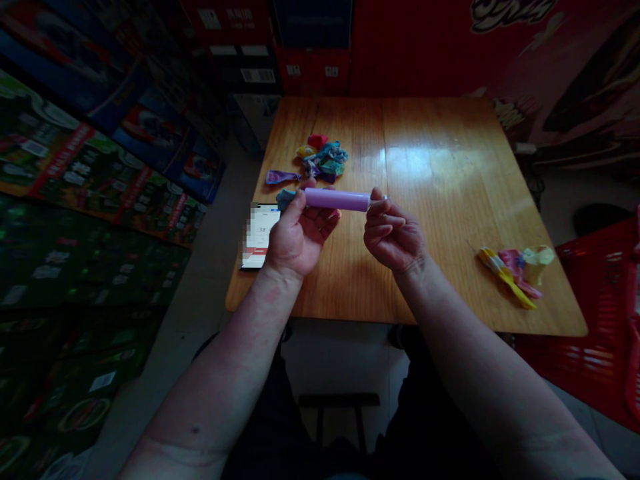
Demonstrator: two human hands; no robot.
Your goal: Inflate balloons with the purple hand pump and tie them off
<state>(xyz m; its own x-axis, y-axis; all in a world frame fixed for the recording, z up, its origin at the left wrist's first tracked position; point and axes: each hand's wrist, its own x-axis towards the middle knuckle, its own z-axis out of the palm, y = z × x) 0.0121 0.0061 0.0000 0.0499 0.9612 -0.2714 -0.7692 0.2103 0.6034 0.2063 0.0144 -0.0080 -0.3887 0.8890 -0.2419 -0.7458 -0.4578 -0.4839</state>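
A purple balloon pump lies level between my two hands, above the table. My left hand grips its left end, thumb on the near side. At that end a limp light-blue balloon sticks out past my fingers; how it joins the pump is hidden. My right hand has its fingers closed around the right end of the pump, where a small pale tip shows. Beyond my left hand lies a pile of crumpled, colourful limp balloons, with a purple one beside it.
A phone with a lit screen lies by the left edge of the wooden table. Yellow, pink and pale limp balloons lie at the right. A red basket stands off the right edge; stacked cartons line the left.
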